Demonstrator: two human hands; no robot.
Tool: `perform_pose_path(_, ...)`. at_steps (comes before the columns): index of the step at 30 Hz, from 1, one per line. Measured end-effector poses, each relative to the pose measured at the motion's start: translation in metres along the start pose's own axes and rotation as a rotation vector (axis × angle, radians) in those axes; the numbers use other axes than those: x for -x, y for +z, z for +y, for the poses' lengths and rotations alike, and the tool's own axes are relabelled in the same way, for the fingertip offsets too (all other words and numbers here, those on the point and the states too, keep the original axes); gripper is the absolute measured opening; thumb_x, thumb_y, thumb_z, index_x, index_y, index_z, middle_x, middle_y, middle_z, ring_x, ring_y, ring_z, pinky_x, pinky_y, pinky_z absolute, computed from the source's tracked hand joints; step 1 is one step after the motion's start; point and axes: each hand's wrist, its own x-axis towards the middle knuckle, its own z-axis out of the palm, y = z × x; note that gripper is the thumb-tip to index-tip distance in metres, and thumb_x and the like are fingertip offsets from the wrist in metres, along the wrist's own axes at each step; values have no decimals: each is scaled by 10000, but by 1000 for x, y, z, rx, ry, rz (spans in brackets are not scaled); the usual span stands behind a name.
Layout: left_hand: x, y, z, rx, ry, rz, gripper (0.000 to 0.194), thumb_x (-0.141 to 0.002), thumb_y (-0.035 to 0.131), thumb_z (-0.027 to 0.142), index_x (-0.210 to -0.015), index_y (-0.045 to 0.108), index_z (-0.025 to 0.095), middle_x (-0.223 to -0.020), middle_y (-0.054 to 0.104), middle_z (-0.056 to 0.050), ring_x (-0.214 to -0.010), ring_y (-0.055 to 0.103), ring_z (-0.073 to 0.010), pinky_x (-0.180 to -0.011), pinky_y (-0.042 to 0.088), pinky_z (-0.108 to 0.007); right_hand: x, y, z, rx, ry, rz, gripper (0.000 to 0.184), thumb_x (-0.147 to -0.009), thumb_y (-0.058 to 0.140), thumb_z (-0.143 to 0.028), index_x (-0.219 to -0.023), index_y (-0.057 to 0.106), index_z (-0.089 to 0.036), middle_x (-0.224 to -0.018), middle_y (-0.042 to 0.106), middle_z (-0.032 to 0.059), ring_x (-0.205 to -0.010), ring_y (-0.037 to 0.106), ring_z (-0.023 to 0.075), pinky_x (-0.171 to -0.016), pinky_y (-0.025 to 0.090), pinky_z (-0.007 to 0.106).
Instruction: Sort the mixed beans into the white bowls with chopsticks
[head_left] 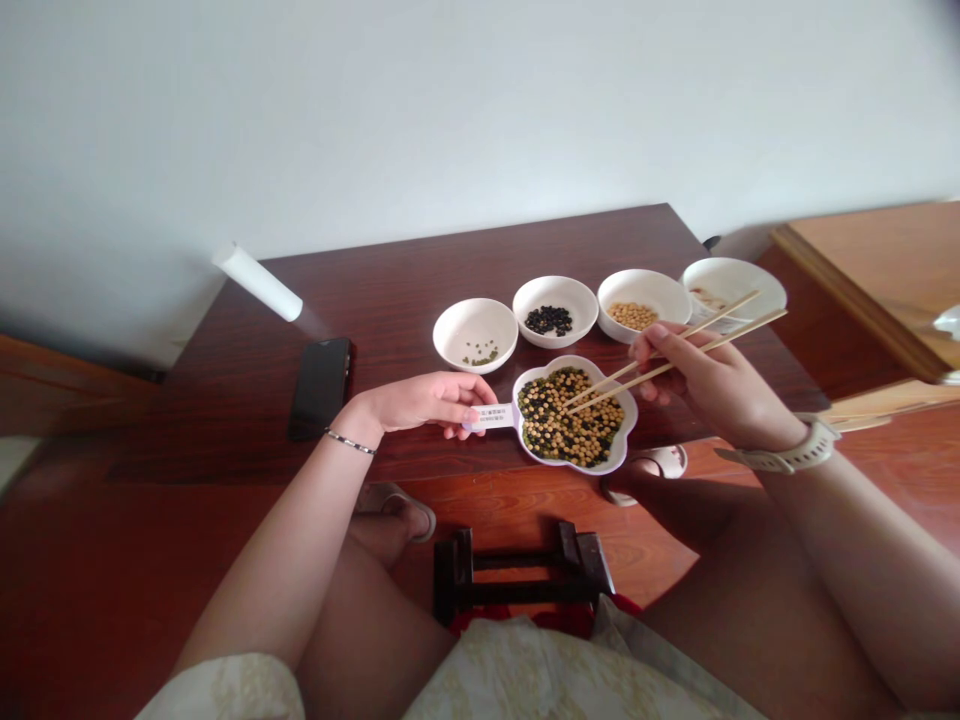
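Gripping two chopsticks — right hand fingers clamped, tips in beans; left hand fingers together on dish handle; four bowls.

I've got four bowls lined up behind the flower-shaped dish, a phone left of it, all on the counter

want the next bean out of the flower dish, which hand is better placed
Right, probably: the right hand holds the wooden chopsticks, tips already at the mixed beans in the flower-shaped white dish. The left hand has no utensil and sits at the dish's handle.
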Motion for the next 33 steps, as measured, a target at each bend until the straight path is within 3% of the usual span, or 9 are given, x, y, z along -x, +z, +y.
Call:
perform_pose_path(26,1,0,2,-7,-10,-1,343,-942,735,307,-1234,633,158,-1073,742,-96,-807,683,-125,-644,524,-210,2,5,-1,-59,-1,32,369,-1013,634,-507,-836,663,-184,-694,586,34,-564,559,111,-508,470,205)
perform_pose_path(33,1,0,1,-2,-13,2,338,-938,741,309,-1225,640,163,-1070,744,-93,-803,680,-122,-645,525,-208,3,7,-5,-31,-32,27,376,-1038,593,-497,-824,647,-192,-636,574,25,-544,546,114,-480,422,210)
